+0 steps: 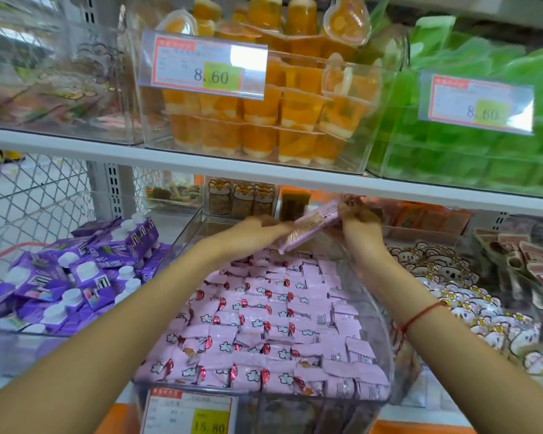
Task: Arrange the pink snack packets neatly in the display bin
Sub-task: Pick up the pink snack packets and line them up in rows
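Nearest me, at 6 o'clock, sits the yellow price tag (210, 426) on the front wall of the clear display bin (386, 355). Behind it the pink snack packets (264, 327) fill the bin in rows that run from the front wall back toward 12 o'clock. From where I watch, most of the job looks done: the front and middle rows lie flat and fairly square, flower prints up, though a few packets near the front left and along the right edge sit turned or tipped. The back rows are partly hidden by my arms, so I cannot judge them.

What seems left is the stack in hand and some straightening. My left hand (257, 225), at about 12 o'clock above the bin's rear, has fingers stretched forward and pressed against the left end of a pink packet stack (311, 225). My right hand (356, 223), just to 1 o'clock, is curled around the stack's right end, gripping it. The stack hangs tilted, clear of the packets below, right end higher, close under the white shelf (170, 158). I judge it is meant for the back row
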Tool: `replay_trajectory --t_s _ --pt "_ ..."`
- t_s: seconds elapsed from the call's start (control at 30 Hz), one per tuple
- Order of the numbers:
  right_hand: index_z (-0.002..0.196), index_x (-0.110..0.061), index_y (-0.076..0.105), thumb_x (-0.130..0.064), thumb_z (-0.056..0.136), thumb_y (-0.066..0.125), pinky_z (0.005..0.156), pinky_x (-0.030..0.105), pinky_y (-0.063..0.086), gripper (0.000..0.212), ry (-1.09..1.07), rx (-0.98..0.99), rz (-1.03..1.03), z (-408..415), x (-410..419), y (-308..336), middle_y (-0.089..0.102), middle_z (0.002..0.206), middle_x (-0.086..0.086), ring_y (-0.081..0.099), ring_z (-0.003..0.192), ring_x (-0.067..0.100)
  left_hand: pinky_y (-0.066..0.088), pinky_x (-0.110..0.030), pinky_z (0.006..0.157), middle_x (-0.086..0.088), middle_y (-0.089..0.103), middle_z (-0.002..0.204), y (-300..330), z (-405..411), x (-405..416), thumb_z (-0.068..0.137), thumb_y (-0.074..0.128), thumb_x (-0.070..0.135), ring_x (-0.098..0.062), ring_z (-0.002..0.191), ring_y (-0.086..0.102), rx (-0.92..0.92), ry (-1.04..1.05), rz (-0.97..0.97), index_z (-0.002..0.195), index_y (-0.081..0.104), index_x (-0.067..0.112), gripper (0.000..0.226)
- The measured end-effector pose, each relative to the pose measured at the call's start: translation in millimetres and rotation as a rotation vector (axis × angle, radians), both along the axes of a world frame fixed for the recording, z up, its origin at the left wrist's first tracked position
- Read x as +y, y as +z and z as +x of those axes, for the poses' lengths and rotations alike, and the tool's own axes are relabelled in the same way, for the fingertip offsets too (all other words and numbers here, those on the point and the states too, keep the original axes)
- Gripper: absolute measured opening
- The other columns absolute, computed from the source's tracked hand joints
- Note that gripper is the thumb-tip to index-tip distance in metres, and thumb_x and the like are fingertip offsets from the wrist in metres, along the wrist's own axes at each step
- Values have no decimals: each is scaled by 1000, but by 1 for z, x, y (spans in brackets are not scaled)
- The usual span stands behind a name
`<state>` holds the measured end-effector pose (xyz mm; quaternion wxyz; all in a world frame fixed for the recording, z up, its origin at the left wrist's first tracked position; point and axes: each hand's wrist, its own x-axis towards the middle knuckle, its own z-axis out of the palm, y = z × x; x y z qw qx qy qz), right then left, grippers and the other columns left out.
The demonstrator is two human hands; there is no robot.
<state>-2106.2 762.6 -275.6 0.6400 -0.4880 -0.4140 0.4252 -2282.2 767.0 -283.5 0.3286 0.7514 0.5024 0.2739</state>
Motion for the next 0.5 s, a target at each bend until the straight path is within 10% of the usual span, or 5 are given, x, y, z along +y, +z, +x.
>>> replay_trajectory --t_s 0.13,0.37,0.5 --pt "106 -1 61 -20 96 52 62 20 57 24 71 -18 -11 -6 -9 4 67 98 13 66 73 15 42 -7 68 15 61 93 4 -3 -2 88 54 54 3 82 57 -8 -73 -131 105 59 28 31" --pt "142 -28 30 -11 83 63 103 45 39 70 39 -1300 271 -3 -27 -5 40 136 7 39 124 30 38 -14 43 7 73 79 9 -8 -1 87 54 55 0 51 57 -246 47 -391 108 66 20 43" --pt "129 -26 55 -23 78 70 84 32 42 53 -35 -1480 449 -5 -30 -10 56 119 4 49 113 25 35 -11 42 7 73 76 11 0 -6 88 44 61 -1 45 53 -179 40 -396 93 67 22 46"
